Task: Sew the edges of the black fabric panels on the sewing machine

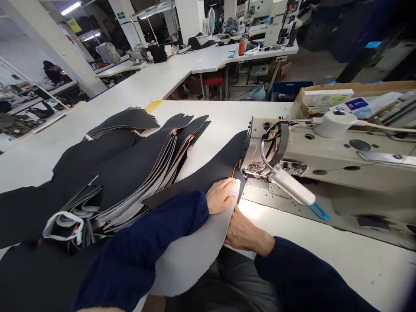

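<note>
While hands (222, 196) hold it, smooth grey fabric (190, 258) curves.

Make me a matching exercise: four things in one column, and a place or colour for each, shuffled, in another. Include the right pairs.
1. Left hand
2. Sewing machine
3. Thread cone
4. White loop

A. Orange, on a farther table
B. Left side of the picture, by the stacked panels
C. Touching the grey-faced panel
D. Right of that panel

Pairs: 1-C; 2-D; 3-A; 4-B
</note>
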Demonstrator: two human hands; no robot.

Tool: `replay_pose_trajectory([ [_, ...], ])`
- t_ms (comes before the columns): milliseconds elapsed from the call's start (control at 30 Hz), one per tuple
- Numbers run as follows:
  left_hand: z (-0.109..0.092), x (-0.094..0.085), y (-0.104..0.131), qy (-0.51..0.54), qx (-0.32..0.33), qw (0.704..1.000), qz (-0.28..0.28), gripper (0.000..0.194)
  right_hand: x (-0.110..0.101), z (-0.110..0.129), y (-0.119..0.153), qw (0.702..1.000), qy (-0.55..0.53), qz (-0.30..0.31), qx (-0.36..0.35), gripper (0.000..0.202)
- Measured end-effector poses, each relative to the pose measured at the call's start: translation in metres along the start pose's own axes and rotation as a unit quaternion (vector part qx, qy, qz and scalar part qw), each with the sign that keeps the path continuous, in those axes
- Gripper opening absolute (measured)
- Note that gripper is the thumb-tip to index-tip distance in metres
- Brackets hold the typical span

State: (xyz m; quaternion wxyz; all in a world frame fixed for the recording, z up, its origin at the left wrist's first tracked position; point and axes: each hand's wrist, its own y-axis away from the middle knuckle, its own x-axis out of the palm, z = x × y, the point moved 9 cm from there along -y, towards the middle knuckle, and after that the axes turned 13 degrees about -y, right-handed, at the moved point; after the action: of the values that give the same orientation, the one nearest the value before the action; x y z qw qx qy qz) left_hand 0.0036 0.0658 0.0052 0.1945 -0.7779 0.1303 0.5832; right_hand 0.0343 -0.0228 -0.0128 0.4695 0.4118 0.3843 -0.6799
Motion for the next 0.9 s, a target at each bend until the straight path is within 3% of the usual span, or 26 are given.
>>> replay_pose_trajectory([
  [167,0.005,0.0,-0.021,-0.034,0.047,0.998,0.009,0.04,-0.007,-0.004,-0.001,0.999,0.006,0.034,-0.005,0.037],
  [400,0.001,0.006,-0.026,-0.031,0.096,0.995,-0.014,0.037,-0.006,-0.009,0.005,0.999,-0.019,0.03,-0.016,0.033],
  [900,-0.001,0.01,-0.037,-0.041,0.087,0.995,-0.002,0.041,-0.011,-0.016,0.007,0.999,-0.023,0.025,-0.018,0.029],
])
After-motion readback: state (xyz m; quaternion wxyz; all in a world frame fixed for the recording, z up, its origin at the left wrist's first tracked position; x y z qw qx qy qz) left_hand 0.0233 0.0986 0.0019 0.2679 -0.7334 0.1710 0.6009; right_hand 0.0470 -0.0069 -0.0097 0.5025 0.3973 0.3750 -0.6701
